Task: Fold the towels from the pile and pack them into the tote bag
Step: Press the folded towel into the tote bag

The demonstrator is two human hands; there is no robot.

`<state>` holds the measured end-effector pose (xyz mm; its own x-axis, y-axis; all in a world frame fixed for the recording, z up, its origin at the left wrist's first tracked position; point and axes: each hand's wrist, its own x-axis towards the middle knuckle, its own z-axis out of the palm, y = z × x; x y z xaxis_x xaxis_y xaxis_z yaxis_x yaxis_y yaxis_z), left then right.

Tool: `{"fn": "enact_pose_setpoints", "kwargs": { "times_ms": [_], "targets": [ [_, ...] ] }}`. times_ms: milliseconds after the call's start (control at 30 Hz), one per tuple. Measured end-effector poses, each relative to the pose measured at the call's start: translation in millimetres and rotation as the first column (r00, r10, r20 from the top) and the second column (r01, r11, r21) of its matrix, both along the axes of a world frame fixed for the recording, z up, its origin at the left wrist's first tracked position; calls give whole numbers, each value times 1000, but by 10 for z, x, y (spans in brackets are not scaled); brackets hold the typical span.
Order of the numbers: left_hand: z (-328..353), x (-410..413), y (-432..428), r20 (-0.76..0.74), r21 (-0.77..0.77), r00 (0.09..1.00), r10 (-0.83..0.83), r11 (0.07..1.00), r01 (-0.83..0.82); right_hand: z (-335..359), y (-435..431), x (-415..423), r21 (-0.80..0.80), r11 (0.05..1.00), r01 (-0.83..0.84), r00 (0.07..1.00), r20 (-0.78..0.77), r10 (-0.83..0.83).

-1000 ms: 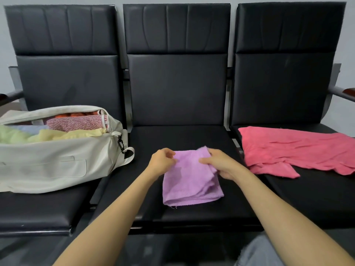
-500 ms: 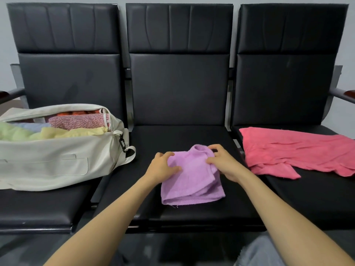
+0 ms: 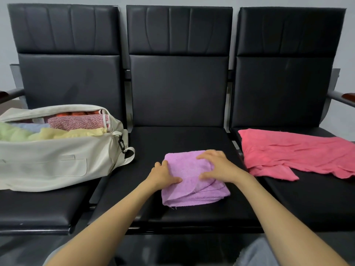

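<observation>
A folded purple towel [image 3: 192, 191] lies on the middle seat [image 3: 176, 143] of a black three-seat bench. My left hand [image 3: 163, 174] rests on the towel's left edge, thumb laid across the top. My right hand [image 3: 217, 166] lies flat on its upper right part, fingers spread and pressing down. A cream tote bag [image 3: 48, 166] sits open on the left seat, with several folded towels inside: pink, yellow, green and light blue. A coral pink towel [image 3: 299, 152] lies spread and rumpled on the right seat.
Padded backrests [image 3: 178, 54] rise behind all three seats. Metal armrests [image 3: 340, 97] stick out at both ends of the bench. The tote's strap loop [image 3: 127, 155] hangs over the gap toward the middle seat. My knees show at the bottom edge.
Both hands folded the purple towel's far edge over toward me and let go of the pinched corners. They now lie flat on the smaller bundle.
</observation>
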<state>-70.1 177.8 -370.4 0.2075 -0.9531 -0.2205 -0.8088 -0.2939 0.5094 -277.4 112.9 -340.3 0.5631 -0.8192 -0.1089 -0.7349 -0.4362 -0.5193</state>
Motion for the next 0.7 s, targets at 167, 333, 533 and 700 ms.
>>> {"fn": "enact_pose_setpoints", "kwargs": {
  "times_ms": [167,333,533,700],
  "targets": [
    [2,18,15,-15,-4,1000,11,1000,-12,-3,78,-44,132,982,-137,984,-95,150],
    [40,15,-2,-137,25,983,121,993,-119,-23,3,-279,59,988,140,981,-142,-131],
    [36,28,-59,-409,112,887,215,976,-186,-164,-15,-141,169,916,364,924,-185,-333],
    [55,27,-49,-519,104,828,213,977,-186,-177,-62,111,156,896,416,889,-277,-364]
  ]
}}
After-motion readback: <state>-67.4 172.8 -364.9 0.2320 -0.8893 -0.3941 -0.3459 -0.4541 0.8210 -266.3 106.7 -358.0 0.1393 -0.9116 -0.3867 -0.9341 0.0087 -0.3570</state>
